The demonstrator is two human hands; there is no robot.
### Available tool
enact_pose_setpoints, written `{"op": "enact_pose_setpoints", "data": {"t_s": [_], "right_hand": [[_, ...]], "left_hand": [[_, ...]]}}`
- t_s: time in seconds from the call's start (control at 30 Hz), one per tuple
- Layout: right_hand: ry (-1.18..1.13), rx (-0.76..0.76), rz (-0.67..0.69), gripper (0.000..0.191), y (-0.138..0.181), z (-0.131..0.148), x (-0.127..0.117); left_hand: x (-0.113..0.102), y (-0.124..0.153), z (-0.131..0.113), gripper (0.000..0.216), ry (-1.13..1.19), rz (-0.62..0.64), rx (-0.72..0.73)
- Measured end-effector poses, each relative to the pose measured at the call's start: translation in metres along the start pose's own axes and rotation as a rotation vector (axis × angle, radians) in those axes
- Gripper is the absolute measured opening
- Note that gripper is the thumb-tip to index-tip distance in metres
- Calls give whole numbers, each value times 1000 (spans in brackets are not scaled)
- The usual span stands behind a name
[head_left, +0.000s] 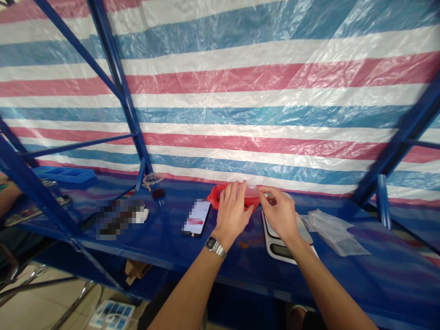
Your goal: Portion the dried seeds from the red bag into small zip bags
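My left hand [233, 208] is over a crumpled red plastic bag [215, 196], back of the hand up. Its fingers are stretched forward and the thumb stands apart; the fingertips touch or nearly touch a clear plastic bag [251, 189]. That clear bag spans the gap between both hands. Fingers of my right hand [280, 213] pinch its right edge. Below the right hand sits a white kitchen scale [275, 256] with a dark display, its platform partly hidden by the hand. Small brown bits [250, 243] lie on the blue table between my forearms.
Flat clear zip bags [338, 231] lie right of the scale. To the left are a phone [197, 217], a plastic cup with dark liquid [158, 190] and a blurred-out item [118, 220]. Blue metal posts [127, 101] frame the table [165, 247]; another person's arm [8, 197] shows far left.
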State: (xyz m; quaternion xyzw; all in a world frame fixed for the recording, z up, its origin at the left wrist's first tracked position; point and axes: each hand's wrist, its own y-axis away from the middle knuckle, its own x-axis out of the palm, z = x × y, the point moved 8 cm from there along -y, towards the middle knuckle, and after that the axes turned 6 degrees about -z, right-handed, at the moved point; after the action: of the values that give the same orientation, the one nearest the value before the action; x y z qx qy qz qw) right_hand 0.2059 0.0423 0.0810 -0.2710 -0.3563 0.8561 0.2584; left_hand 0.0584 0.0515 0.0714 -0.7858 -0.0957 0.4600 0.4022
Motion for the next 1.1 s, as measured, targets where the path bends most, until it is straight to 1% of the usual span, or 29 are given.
{"op": "enact_pose_setpoints", "data": {"t_s": [0.1,0.17,0.23,0.37,0.53,0.67,0.83,0.9,1.0,1.1], "right_hand": [[-29,10,11,26,1,3,0],[-40,34,7,28,1,1,-3],[-41,66,-3,29,0,-4,-8],[0,110,-6,29,-2,-18,-22],[81,106,-4,28,-3,-36,-41],[90,22,42,30,-1,-38,-50],[62,-184,77,36,3,-16,-56],[90,-243,108,36,4,-10,-55],[120,-268,126,24,5,-11,-53],[171,-254,65,18,2,-17,-57]], "left_hand": [[14,-7,0,62,-19,64,-48],[15,-12,1,55,-25,76,-83],[13,-16,-1,50,-23,64,-85],[10,-16,-15,45,-16,41,-17],[19,-12,-33,41,71,102,95],[26,-8,-40,36,180,131,127],[26,-9,-39,33,407,99,1],[26,-10,-42,32,484,98,-12],[27,-12,-48,29,531,93,-1],[31,-12,-51,31,528,76,15]]}}
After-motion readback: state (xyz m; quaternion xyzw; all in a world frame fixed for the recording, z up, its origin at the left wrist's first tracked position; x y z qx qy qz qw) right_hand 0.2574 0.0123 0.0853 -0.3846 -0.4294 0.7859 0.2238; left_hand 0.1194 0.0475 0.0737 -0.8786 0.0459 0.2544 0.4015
